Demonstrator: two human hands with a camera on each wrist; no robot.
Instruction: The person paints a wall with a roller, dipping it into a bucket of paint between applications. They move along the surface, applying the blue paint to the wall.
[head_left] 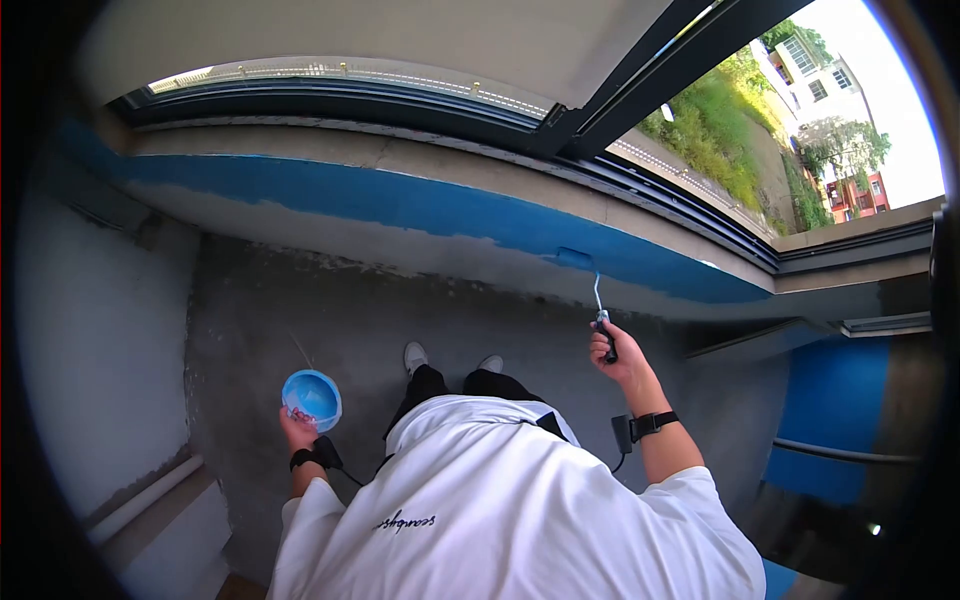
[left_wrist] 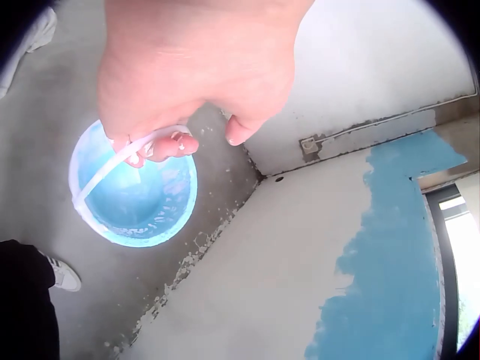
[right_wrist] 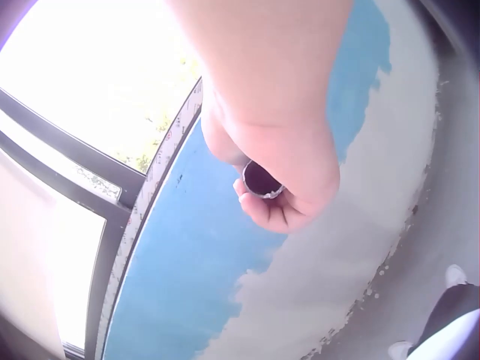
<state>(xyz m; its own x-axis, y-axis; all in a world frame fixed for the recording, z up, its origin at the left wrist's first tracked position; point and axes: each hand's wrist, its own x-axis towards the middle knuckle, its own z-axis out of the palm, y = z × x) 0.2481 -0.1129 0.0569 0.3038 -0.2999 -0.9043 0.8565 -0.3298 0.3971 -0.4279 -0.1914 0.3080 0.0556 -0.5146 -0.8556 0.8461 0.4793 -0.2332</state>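
Observation:
My left hand [head_left: 300, 430] carries a small bucket [head_left: 318, 398] of light blue paint, its fingers hooked under the white handle [left_wrist: 101, 176] in the left wrist view. Paint spots mark the fingertips there. My right hand [head_left: 626, 358] grips the black handle of a paint roller [head_left: 598, 290]. The blue roller head [head_left: 575, 258] is up against the painted wall [head_left: 430, 205] under the window. In the right wrist view, the round end of the roller handle [right_wrist: 262, 182] shows inside the curled fingers; the roller head is hidden.
Above the wall runs a stone sill [head_left: 450, 172] with a dark window frame [head_left: 590, 110]. Bare pale wall lies below the blue band. A white pipe [head_left: 145, 498] runs low at the left. My shoes [head_left: 415, 356] stand on grey concrete floor [head_left: 260, 300].

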